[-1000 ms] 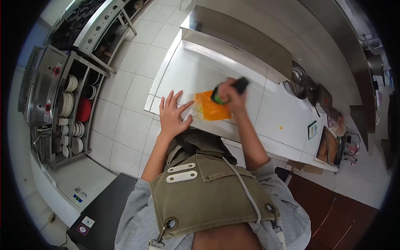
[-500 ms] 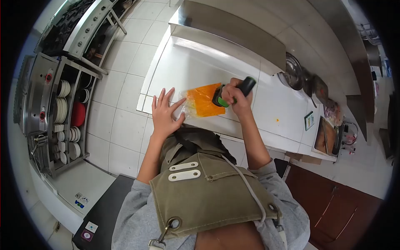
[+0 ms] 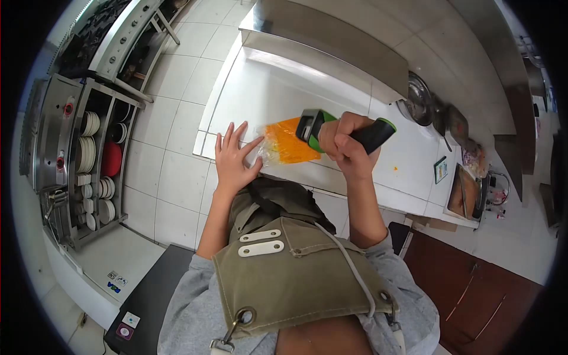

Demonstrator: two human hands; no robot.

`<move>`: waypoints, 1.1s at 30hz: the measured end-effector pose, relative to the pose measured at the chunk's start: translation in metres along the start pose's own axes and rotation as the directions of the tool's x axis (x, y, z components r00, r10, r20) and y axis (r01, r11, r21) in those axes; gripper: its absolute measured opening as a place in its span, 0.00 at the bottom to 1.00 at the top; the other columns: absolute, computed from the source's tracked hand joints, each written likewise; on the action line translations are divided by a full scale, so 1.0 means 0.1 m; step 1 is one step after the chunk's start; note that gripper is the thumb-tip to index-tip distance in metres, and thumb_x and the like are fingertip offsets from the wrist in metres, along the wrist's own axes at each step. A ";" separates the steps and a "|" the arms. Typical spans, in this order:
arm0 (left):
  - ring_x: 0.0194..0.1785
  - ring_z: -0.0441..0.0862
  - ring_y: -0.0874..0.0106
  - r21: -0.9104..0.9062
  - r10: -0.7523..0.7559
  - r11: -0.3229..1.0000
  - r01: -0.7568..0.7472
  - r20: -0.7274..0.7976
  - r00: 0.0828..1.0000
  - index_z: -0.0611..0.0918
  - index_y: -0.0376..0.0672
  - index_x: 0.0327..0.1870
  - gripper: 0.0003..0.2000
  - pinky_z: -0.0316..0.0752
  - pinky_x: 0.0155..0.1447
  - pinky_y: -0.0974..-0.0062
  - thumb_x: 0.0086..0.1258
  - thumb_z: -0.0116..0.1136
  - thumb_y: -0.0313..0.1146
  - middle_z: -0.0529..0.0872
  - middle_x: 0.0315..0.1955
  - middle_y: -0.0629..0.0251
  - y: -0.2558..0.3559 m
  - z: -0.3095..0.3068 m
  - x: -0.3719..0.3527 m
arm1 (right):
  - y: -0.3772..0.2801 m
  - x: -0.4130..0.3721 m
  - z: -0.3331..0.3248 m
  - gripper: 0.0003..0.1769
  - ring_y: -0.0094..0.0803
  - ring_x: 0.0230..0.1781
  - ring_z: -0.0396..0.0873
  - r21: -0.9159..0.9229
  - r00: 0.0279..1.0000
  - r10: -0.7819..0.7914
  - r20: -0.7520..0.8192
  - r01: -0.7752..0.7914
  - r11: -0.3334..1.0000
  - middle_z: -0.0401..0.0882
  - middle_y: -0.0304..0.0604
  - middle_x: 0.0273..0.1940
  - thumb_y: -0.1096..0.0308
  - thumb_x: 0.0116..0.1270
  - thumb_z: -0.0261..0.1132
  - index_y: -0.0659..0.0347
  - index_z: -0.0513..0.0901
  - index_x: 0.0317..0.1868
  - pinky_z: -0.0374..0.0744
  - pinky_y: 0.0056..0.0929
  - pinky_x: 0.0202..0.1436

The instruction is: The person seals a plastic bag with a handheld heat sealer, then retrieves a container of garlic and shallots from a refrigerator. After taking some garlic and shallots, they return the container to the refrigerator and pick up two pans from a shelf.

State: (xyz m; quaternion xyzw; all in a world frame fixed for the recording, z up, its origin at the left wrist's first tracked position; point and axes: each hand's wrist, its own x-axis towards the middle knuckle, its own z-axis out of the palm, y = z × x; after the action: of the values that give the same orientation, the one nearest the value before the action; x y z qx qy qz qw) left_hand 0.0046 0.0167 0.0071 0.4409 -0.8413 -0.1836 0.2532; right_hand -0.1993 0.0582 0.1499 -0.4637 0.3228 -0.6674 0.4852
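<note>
A clear plastic bag (image 3: 269,155) with a flat layer of orange contents (image 3: 288,142) lies on the white tiled counter. My left hand (image 3: 235,157), fingers spread, rests at the bag's left edge. My right hand (image 3: 350,144) is closed around the thick handle of a black-and-green hand tool (image 3: 310,128). The tool is tilted, its blocky head toward the left over the right part of the orange layer, showing a recess in its face. Its handle's end points to the upper right. The head hides part of the bag.
A steel shelf (image 3: 319,41) runs along the counter's back. Steel bowls (image 3: 418,97), a small green-and-white packet (image 3: 440,170) and a tray (image 3: 460,192) are on the right. A plate rack (image 3: 94,160) and a stove (image 3: 118,44) stand at left. An orange speck (image 3: 396,168) marks the counter.
My right hand has moved slightly right and down, and the tool has tipped so its head's face shows. My left hand and the bag have stayed in place.
</note>
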 end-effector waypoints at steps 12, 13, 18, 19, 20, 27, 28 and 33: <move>0.69 0.57 0.56 -0.052 0.004 0.999 -0.001 0.046 0.999 0.81 0.62 0.51 0.22 0.45 0.71 0.50 0.50 0.59 0.39 0.68 0.63 0.64 -0.04 -0.08 -0.01 | 0.21 0.01 -0.14 0.12 0.21 0.15 0.58 -0.019 0.994 0.100 -0.051 -0.101 0.995 0.61 0.35 0.14 0.81 0.53 0.52 0.60 0.61 0.17 0.57 0.21 0.19; 0.69 0.57 0.56 -0.051 0.004 0.999 -0.002 0.045 0.999 0.81 0.62 0.51 0.22 0.45 0.71 0.50 0.50 0.59 0.39 0.68 0.63 0.64 -0.04 -0.07 -0.01 | 0.22 -0.06 -0.13 0.11 0.21 0.15 0.60 -0.035 0.990 0.124 -0.063 -0.126 0.991 0.63 0.35 0.15 0.81 0.53 0.53 0.60 0.63 0.18 0.58 0.21 0.20; 0.69 0.57 0.57 -0.045 -0.005 0.999 0.006 0.042 0.999 0.82 0.62 0.50 0.22 0.45 0.71 0.51 0.49 0.60 0.40 0.68 0.63 0.64 -0.05 -0.05 0.00 | 0.64 -0.42 -0.34 0.07 0.19 0.17 0.63 -0.224 0.966 0.258 -0.025 -0.257 0.940 0.66 0.33 0.17 0.80 0.54 0.57 0.62 0.69 0.21 0.62 0.20 0.21; 0.69 0.57 0.57 -0.046 -0.003 0.999 0.005 0.051 0.999 0.82 0.62 0.50 0.22 0.45 0.71 0.51 0.49 0.60 0.40 0.68 0.63 0.64 -0.04 -0.05 -0.03 | 0.61 -0.39 -0.35 0.08 0.19 0.17 0.63 -0.183 0.957 0.284 -0.053 -0.288 0.940 0.66 0.34 0.17 0.80 0.54 0.57 0.61 0.68 0.20 0.61 0.20 0.21; 0.69 0.57 0.57 -0.048 0.000 0.999 0.002 0.050 0.999 0.82 0.62 0.50 0.22 0.45 0.71 0.51 0.49 0.60 0.40 0.68 0.63 0.64 -0.03 -0.06 -0.04 | 0.52 -0.35 -0.35 0.09 0.19 0.17 0.63 -0.138 0.948 0.307 -0.084 -0.317 0.938 0.67 0.34 0.17 0.79 0.55 0.57 0.61 0.68 0.19 0.61 0.20 0.20; 0.69 0.58 0.56 -0.036 -0.012 0.999 0.013 0.039 0.999 0.82 0.62 0.50 0.22 0.47 0.70 0.51 0.48 0.60 0.39 0.68 0.62 0.65 -0.03 -0.06 0.02 | 0.46 -0.46 -0.37 0.11 0.20 0.15 0.62 -0.215 0.959 0.236 -0.155 -0.266 0.940 0.64 0.34 0.14 0.79 0.52 0.57 0.61 0.67 0.16 0.58 0.21 0.20; 0.69 0.58 0.56 -0.034 -0.011 0.999 0.012 0.035 0.999 0.82 0.62 0.50 0.22 0.47 0.70 0.51 0.48 0.60 0.39 0.68 0.62 0.65 -0.02 -0.06 0.03 | 0.53 -0.45 -0.39 0.11 0.20 0.15 0.62 -0.212 0.944 0.281 -0.171 -0.314 0.926 0.64 0.33 0.14 0.79 0.52 0.57 0.61 0.67 0.16 0.58 0.21 0.20; 0.68 0.59 0.57 -0.049 -0.017 0.999 0.018 0.014 1.000 0.83 0.62 0.47 0.21 0.48 0.70 0.51 0.47 0.60 0.40 0.69 0.61 0.64 -0.01 -0.06 0.03 | 0.33 -0.22 -0.05 0.10 0.21 0.15 0.62 -0.120 0.982 0.185 -0.043 -0.189 0.975 0.64 0.33 0.14 0.78 0.53 0.57 0.61 0.67 0.17 0.59 0.22 0.20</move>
State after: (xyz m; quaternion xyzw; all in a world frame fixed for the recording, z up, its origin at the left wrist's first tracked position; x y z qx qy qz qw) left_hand 0.0072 0.0128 0.0127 0.4407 -0.8343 -0.2092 0.2567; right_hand -0.1906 0.0684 0.1124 -0.4497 0.4134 -0.6048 0.5109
